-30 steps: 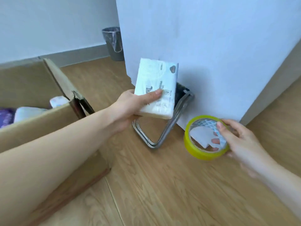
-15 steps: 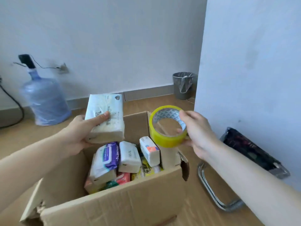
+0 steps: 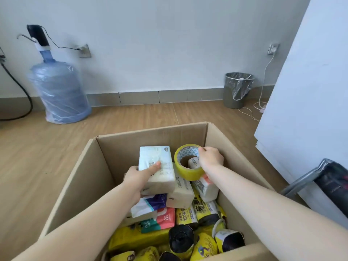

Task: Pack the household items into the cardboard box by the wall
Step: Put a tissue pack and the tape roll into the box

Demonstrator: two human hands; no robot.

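Cardboard, the big open brown box (image 3: 105,167) already holds many packets and yellow-wrapped rolls, so packing looks well advanced (what waits outside is unseen). Free room remains along its far wall. Left hand (image 3: 134,180) grips the white tissue pack (image 3: 156,166); right hand (image 3: 210,157) pinches the yellow tape roll (image 3: 185,162), both inside the rim.

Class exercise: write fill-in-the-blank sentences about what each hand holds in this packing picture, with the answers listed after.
1. The left hand holds a white ____ pack.
2. The right hand grips a yellow roll of ____.
3. Both hands are inside the brown cardboard ____.
4. The grey ____ bin stands by the wall.

Answers: tissue; tape; box; waste
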